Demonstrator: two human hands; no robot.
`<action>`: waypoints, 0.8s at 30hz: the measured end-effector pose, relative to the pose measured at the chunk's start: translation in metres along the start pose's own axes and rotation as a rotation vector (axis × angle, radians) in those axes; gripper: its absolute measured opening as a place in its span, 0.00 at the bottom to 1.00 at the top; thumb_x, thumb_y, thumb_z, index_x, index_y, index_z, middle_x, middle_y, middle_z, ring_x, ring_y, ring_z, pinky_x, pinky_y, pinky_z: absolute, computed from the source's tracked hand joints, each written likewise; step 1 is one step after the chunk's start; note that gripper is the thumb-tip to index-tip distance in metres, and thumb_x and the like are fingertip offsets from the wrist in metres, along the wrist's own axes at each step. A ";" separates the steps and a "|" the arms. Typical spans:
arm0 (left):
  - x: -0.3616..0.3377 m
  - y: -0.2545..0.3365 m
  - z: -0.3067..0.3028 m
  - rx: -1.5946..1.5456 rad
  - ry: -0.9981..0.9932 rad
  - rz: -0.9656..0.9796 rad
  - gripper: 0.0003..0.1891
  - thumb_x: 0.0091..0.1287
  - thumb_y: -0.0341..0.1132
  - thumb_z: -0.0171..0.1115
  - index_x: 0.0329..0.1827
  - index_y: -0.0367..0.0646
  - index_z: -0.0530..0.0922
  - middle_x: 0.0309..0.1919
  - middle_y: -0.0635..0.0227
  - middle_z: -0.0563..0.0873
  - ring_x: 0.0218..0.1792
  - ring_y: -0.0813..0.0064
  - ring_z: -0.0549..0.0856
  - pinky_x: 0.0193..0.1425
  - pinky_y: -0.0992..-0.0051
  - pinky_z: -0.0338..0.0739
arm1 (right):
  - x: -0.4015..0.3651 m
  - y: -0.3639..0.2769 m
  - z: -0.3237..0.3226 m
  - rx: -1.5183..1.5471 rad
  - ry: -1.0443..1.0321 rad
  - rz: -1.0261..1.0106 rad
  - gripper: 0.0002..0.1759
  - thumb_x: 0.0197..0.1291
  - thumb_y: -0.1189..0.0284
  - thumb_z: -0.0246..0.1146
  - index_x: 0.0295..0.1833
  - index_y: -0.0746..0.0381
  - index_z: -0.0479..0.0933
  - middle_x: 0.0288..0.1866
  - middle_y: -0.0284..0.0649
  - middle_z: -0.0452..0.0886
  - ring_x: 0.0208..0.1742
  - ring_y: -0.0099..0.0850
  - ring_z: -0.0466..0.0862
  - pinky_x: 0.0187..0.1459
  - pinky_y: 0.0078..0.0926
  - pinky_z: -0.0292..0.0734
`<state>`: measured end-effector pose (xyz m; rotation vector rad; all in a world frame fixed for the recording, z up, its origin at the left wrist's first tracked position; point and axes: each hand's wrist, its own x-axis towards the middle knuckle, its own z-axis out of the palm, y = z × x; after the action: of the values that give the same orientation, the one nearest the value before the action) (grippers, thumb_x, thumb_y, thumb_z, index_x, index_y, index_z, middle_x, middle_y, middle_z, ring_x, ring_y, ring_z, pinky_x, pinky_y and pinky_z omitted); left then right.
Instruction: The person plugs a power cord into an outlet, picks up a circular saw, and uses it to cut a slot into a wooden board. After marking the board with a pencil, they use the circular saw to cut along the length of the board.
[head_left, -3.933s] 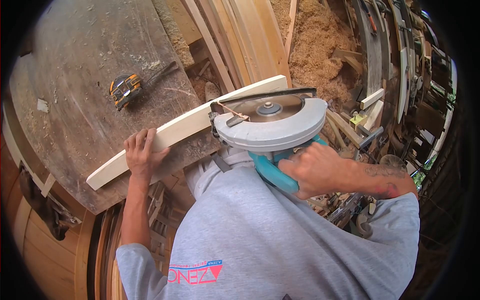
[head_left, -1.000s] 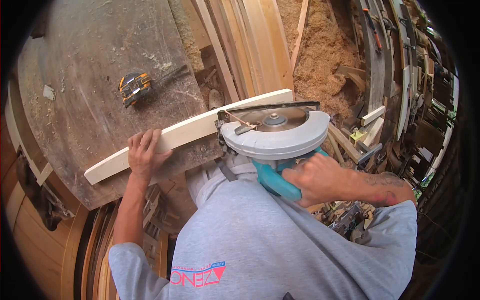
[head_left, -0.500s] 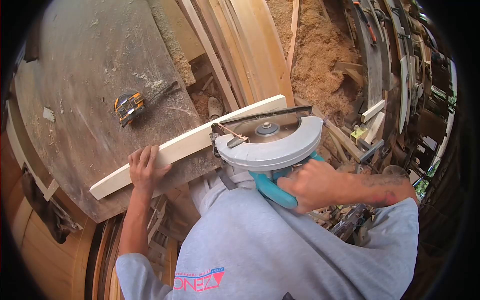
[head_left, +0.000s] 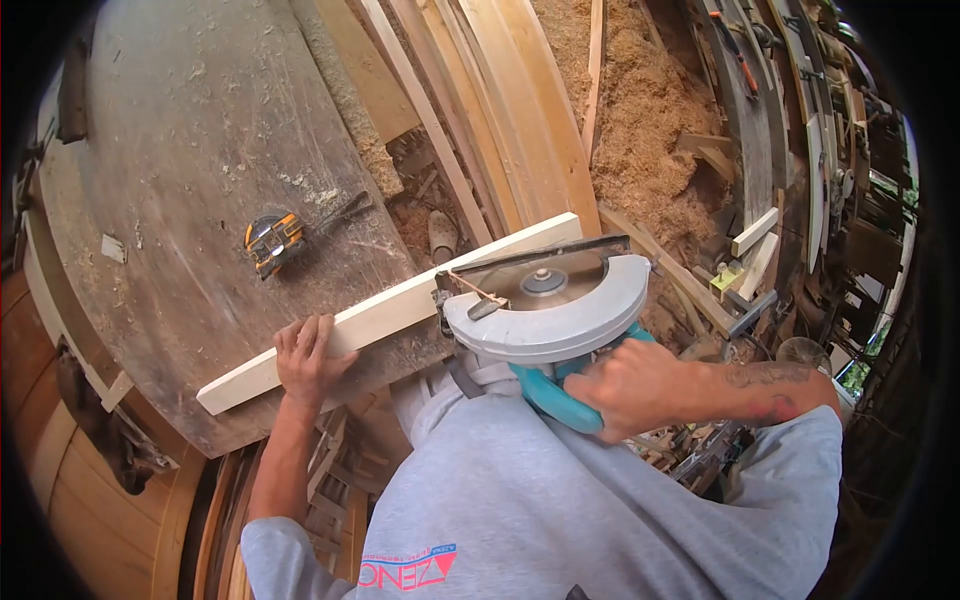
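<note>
A pale wooden board [head_left: 395, 308] lies aslant over the edge of the worn worktable [head_left: 200, 180], its right end sticking out past the top. My left hand [head_left: 310, 358] grips the board near its left end, fingers over the upper face and thumb along the near side. In my right hand [head_left: 630, 392] is the teal handle of a circular saw [head_left: 550, 320], the fingers wrapped round it. The saw's grey guard and round blade face up toward me, and its base plate lies along the board's overhanging part. Part of the handle is hidden by my fist.
A yellow and black tape measure [head_left: 273, 243] rests on the worktable, beside a dark thin tool [head_left: 343, 212]. Long planks [head_left: 510, 110] lean beyond the table. Sawdust [head_left: 645, 130] heaps up at the back right, near wood offcuts [head_left: 755, 232].
The whole view has shifted a little, so board, saw and table appear slightly lower and to the right. Both hands keep their hold; the saw stays at the same part of the board.
</note>
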<state>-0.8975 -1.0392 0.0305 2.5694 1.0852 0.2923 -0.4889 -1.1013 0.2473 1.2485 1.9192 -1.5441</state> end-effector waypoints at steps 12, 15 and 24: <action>0.002 0.003 -0.002 -0.009 -0.009 -0.019 0.37 0.39 0.39 0.80 0.58 0.42 0.81 0.52 0.64 0.84 0.52 0.58 0.81 0.59 0.58 0.74 | -0.001 0.000 -0.001 0.009 0.028 -0.009 0.12 0.45 0.69 0.65 0.36 0.64 0.77 0.20 0.49 0.81 0.21 0.52 0.84 0.25 0.50 0.79; 0.004 0.002 -0.003 0.013 0.009 0.008 0.35 0.45 0.47 0.79 0.57 0.43 0.82 0.51 0.67 0.84 0.49 0.60 0.82 0.56 0.60 0.74 | -0.001 0.000 0.002 0.003 0.023 -0.005 0.12 0.45 0.70 0.65 0.36 0.64 0.78 0.20 0.50 0.82 0.21 0.52 0.84 0.25 0.50 0.79; 0.002 0.000 -0.001 0.035 0.018 0.019 0.33 0.49 0.51 0.77 0.57 0.42 0.82 0.51 0.66 0.84 0.49 0.60 0.82 0.55 0.60 0.74 | 0.000 -0.002 -0.003 0.011 -0.012 0.010 0.13 0.47 0.70 0.64 0.38 0.64 0.78 0.21 0.51 0.83 0.24 0.53 0.85 0.28 0.52 0.81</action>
<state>-0.8963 -1.0381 0.0312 2.6146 1.0816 0.3036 -0.4904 -1.0988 0.2493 1.2494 1.8965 -1.5553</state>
